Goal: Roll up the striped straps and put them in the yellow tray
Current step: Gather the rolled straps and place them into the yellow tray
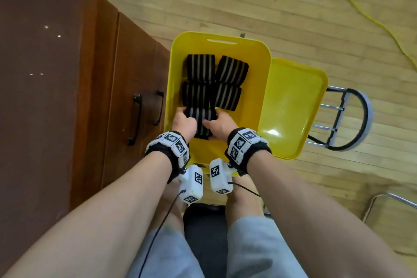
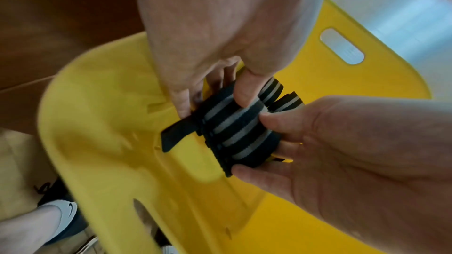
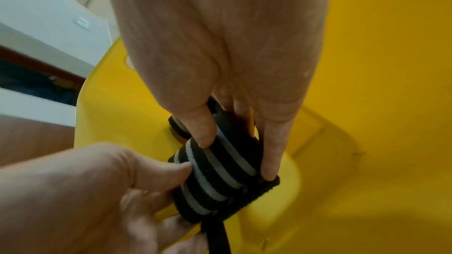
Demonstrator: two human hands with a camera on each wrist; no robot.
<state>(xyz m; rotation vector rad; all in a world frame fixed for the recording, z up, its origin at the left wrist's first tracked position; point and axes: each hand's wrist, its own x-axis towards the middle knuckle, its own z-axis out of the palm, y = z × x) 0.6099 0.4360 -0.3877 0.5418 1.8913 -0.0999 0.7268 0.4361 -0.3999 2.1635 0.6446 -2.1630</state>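
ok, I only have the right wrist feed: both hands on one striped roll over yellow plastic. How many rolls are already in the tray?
Observer: Four rolled straps lie in the yellow tray, two by two at its far end.
Operator: Where's the held one relative to them?
Observer: The held strap is just nearer than the left pair. The left hand and right hand each grip one side.
Operator: Anything beside the tray?
Observer: A shallow yellow tray lies against its right side, over a chrome chair frame.
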